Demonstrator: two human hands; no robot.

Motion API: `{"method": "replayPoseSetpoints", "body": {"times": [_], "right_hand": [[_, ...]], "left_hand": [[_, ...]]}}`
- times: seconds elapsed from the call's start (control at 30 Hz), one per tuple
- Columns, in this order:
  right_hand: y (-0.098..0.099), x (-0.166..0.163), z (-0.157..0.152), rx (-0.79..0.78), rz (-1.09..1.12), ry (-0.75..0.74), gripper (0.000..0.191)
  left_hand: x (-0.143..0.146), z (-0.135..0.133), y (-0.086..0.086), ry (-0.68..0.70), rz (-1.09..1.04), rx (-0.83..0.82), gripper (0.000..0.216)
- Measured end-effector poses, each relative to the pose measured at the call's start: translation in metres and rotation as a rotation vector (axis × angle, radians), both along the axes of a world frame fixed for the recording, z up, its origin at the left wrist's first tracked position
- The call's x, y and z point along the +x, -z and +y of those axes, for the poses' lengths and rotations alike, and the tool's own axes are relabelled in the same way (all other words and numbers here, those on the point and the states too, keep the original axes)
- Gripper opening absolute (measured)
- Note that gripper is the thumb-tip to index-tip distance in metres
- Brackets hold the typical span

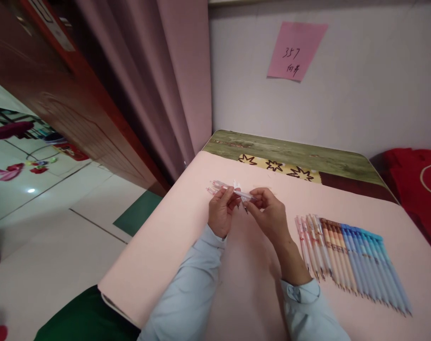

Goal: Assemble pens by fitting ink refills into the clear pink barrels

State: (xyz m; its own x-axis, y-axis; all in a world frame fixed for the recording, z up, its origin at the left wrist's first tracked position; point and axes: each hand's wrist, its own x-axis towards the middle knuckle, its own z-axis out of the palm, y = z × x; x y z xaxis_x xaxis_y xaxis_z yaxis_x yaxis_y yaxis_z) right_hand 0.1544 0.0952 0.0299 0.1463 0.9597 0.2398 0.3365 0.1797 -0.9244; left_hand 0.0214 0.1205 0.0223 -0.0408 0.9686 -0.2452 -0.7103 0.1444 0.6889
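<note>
Both hands meet over the far middle of the pink-covered table (180,227). Between them lies a slim pale pen (241,193), tilted slightly down to the right. My left hand (221,210) pinches its left part with thumb and fingers. At its right end, my right hand (268,210) closes thumb and fingertips on it. Behind my left hand several clear-and-pink pen parts (211,187) stick out on the table. Thin white refills with dark tips (244,205) show below the pen, partly hidden by the hands.
To the right, a neat row of pens (353,258) runs from pink through brown to blue. A green wood-patterned board (289,151) borders the table's back. Red cloth (414,189) is at the far right, a wooden door (94,104) and pink curtain (165,71) at left.
</note>
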Motion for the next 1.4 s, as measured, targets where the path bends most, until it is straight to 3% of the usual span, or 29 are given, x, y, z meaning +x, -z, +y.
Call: {"method": "replayPoseSetpoints", "body": {"times": [0.1, 0.3, 0.47, 0.57, 0.73, 1.0, 1.1, 1.23, 1.4], "right_hand": [[0.0008, 0.0014, 0.0001, -0.007, 0.02, 0.004, 0.028], [0.0019, 0.0076, 0.0, -0.12, -0.061, 0.013, 0.045], [0.0033, 0.0043, 0.0015, 0.012, -0.067, 0.033, 0.035], [0.0013, 0.0039, 0.0004, 0.008, -0.079, 0.002, 0.029], [0.0014, 0.0055, -0.0012, -0.131, -0.061, -0.063, 0.053], [0.0025, 0.0022, 0.0007, 0.001, -0.052, 0.01, 0.028], [0.0001, 0.0033, -0.0008, -0.048, -0.053, -0.012, 0.031], [-0.0006, 0.0049, -0.0011, -0.13, -0.072, -0.072, 0.05], [0.0023, 0.0029, 0.0011, -0.055, -0.107, -0.022, 0.035]], "left_hand": [[-0.0003, -0.0004, -0.0008, 0.031, 0.005, 0.0, 0.024], [-0.0004, -0.0004, 0.0007, 0.068, 0.012, -0.015, 0.031], [0.0, 0.0003, 0.0031, 0.06, 0.047, 0.023, 0.032], [0.0013, 0.0001, 0.002, 0.056, 0.046, 0.019, 0.031], [0.0022, -0.0016, -0.0021, 0.076, 0.024, 0.011, 0.032], [0.0014, -0.0007, 0.0017, 0.053, 0.043, 0.028, 0.031], [0.0019, -0.0014, 0.0006, 0.058, 0.037, 0.028, 0.03], [0.002, -0.0019, -0.0009, 0.07, 0.036, 0.023, 0.03], [0.0016, -0.0002, 0.0026, 0.059, 0.089, 0.037, 0.028]]}}
